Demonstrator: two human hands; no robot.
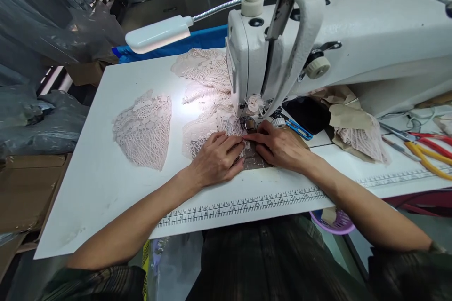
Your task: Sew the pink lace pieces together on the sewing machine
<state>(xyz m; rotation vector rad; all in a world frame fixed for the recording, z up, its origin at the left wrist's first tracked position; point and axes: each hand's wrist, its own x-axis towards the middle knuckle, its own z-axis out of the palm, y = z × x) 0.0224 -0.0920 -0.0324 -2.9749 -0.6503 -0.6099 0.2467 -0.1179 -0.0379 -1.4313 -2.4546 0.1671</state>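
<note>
A white sewing machine (353,37) stands on a white table (106,188). Pale pink lace fabric (206,99) runs under its presser foot (249,123), lit by the lamp. My left hand (216,159) lies on the lace just in front of the foot, fingers bent and pressing the cloth down. My right hand (278,145) rests to the right of the foot, its fingertips pinched together on the lace edge. The two hands nearly touch at their fingertips.
A separate lace piece (144,129) lies to the left. A gooseneck lamp (157,34) hangs over the table. Blue snips (299,129), red and yellow scissors (429,148) and more lace scraps (363,138) lie at right. A printed ruler (243,204) runs along the front edge.
</note>
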